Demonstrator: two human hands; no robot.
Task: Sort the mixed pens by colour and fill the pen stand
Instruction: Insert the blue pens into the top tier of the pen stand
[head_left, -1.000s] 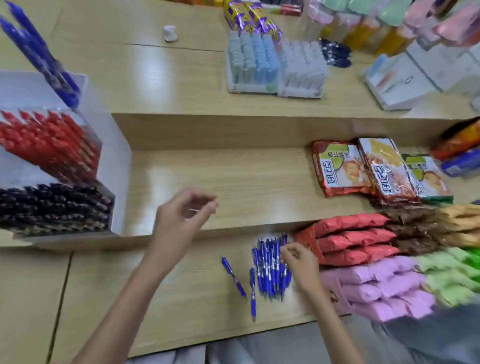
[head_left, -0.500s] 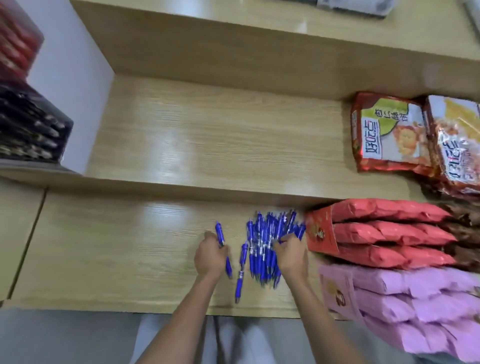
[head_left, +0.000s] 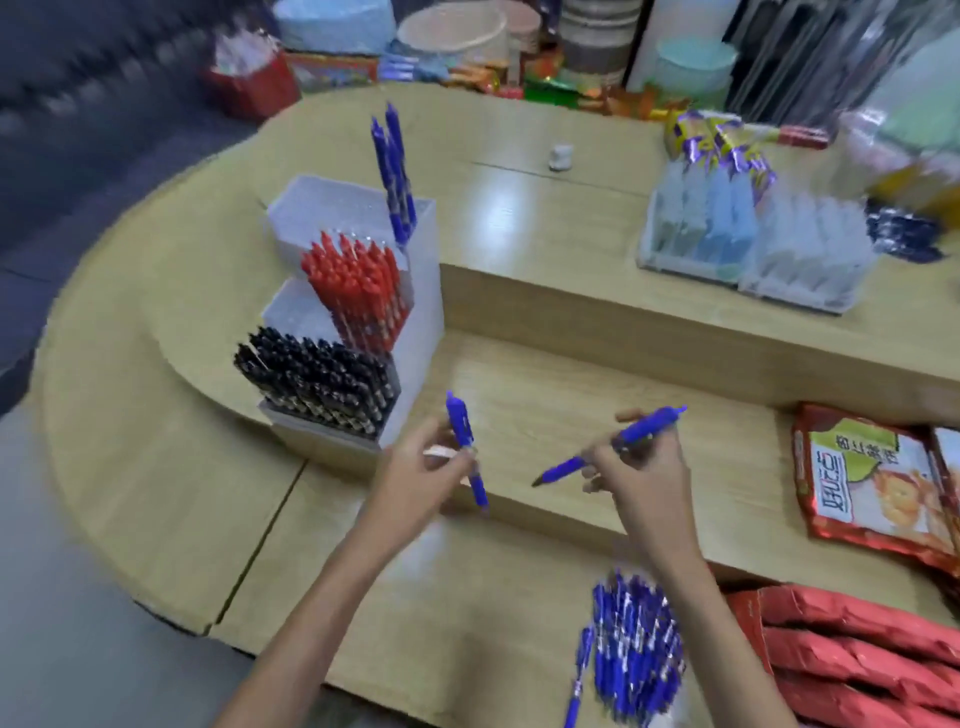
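Note:
A tiered clear pen stand (head_left: 423, 291) stands left of centre on the wooden counter. Its front tier holds black pens (head_left: 317, 382), the middle tier red pens (head_left: 358, 288), and the back tier a few blue pens (head_left: 392, 176). My left hand (head_left: 415, 486) pinches one blue pen (head_left: 464, 441) nearly upright, just right of the stand. My right hand (head_left: 641, 480) grips another blue pen (head_left: 644, 428) held slanted, tip pointing left. A pile of blue pens (head_left: 631, 657) lies on the lower counter near the front edge.
Red snack packs (head_left: 852, 654) are stacked at the lower right, and an orange snack bag (head_left: 865, 478) lies above them. Clear trays of small items (head_left: 753, 239) sit on the raised shelf at the back right. A small white object (head_left: 561, 156) rests further back.
Both hands have lifted from the pile, each holding a blue pen, and risen toward the stand. The view swung up and left, bringing the whole stand into sight.

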